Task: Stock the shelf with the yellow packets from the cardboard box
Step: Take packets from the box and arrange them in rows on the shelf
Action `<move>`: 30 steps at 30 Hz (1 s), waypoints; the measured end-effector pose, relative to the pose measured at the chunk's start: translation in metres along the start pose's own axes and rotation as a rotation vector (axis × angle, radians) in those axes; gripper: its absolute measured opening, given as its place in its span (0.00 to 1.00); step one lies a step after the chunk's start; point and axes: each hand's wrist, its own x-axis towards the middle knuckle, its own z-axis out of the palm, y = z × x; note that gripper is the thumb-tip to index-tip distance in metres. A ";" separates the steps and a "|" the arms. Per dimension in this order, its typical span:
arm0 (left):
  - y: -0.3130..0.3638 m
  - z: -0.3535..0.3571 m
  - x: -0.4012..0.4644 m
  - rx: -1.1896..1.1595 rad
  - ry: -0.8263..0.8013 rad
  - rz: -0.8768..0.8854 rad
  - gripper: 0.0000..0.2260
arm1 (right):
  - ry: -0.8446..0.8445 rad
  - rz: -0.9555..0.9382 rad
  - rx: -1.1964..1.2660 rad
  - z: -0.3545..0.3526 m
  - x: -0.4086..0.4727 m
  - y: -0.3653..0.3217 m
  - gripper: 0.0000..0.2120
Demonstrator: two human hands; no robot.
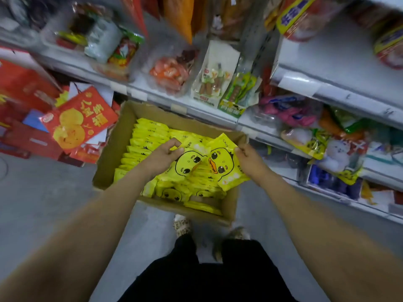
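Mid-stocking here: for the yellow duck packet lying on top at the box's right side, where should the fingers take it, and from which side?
Pinch the top right edge of the yellow duck packet, coming from the right, as the right hand does. The packet is flat and thin, and it lies tilted face-up over the stacked packets in the cardboard box, so that edge stands free.

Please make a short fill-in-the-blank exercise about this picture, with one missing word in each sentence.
1. The brown cardboard box stands on the grey ____.
2. Each yellow plastic packet shows a cartoon ____ face.
3. The right hand pinches a packet at its ____ edge.
4. The left hand is over the ____.

Missing words: floor; duck; right; box
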 end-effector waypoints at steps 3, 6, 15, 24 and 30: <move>0.037 0.010 -0.007 0.007 0.081 0.066 0.08 | 0.036 0.001 0.113 -0.039 -0.014 -0.017 0.12; 0.078 0.032 -0.013 -0.012 0.134 0.135 0.11 | 0.078 0.028 0.315 -0.083 -0.025 -0.021 0.23; 0.200 0.147 -0.036 -0.331 -0.111 -0.074 0.24 | 0.059 -0.041 0.916 -0.242 -0.092 0.023 0.17; 0.346 0.291 -0.057 -0.321 -0.352 0.268 0.10 | 0.261 -0.300 1.038 -0.419 -0.156 0.066 0.14; 0.427 0.355 -0.052 -0.205 -0.344 0.396 0.14 | 0.376 -0.440 1.081 -0.515 -0.181 0.079 0.22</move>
